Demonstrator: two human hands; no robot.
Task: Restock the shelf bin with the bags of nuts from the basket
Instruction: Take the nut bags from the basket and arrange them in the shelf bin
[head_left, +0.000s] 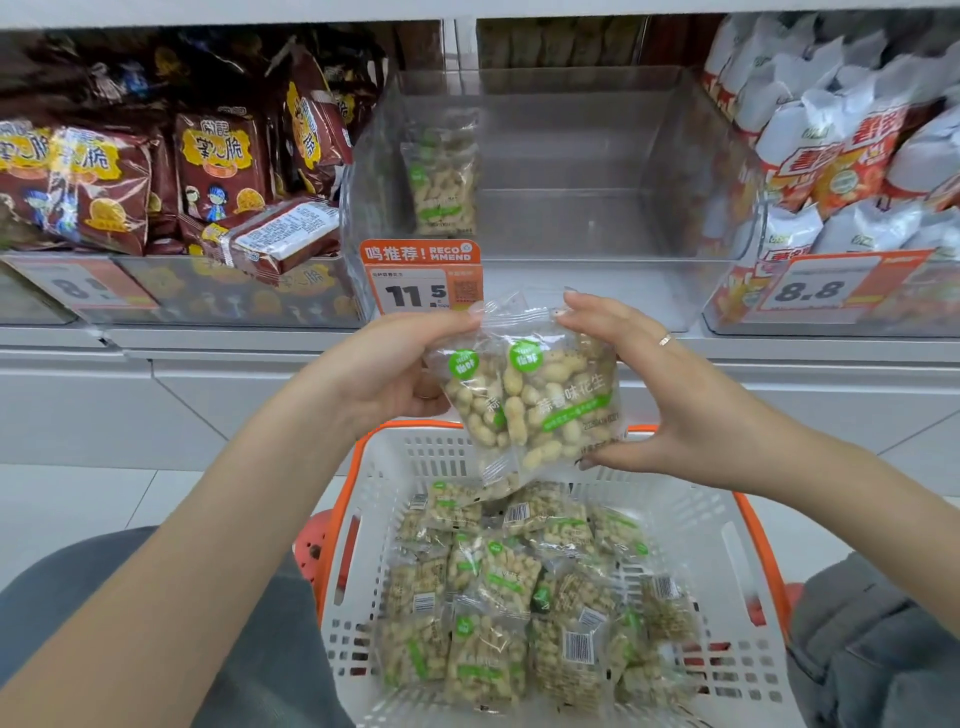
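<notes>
Head view: two overlapping bags of peanuts (524, 400) held up between both hands, above the white basket (691, 525) and just near of the clear shelf bin (571, 171). Likely trouble: slick film sliding, the back bag slipping free and dropping among the loose bags (519, 597) in the basket; or a corner snagging on the bin's near lip beside the price tag (423, 278) during the lift, toppling the lone bag (441, 176) propped at the bin's far left. Left hand (395, 364) curled round the left edge, thumb pressed on the top seal. Right hand (660, 395) spanning the right side, fingertips pinching the top corner, thumb under the bottom corner. Both forearms raised, converging from near left and near right.
</notes>
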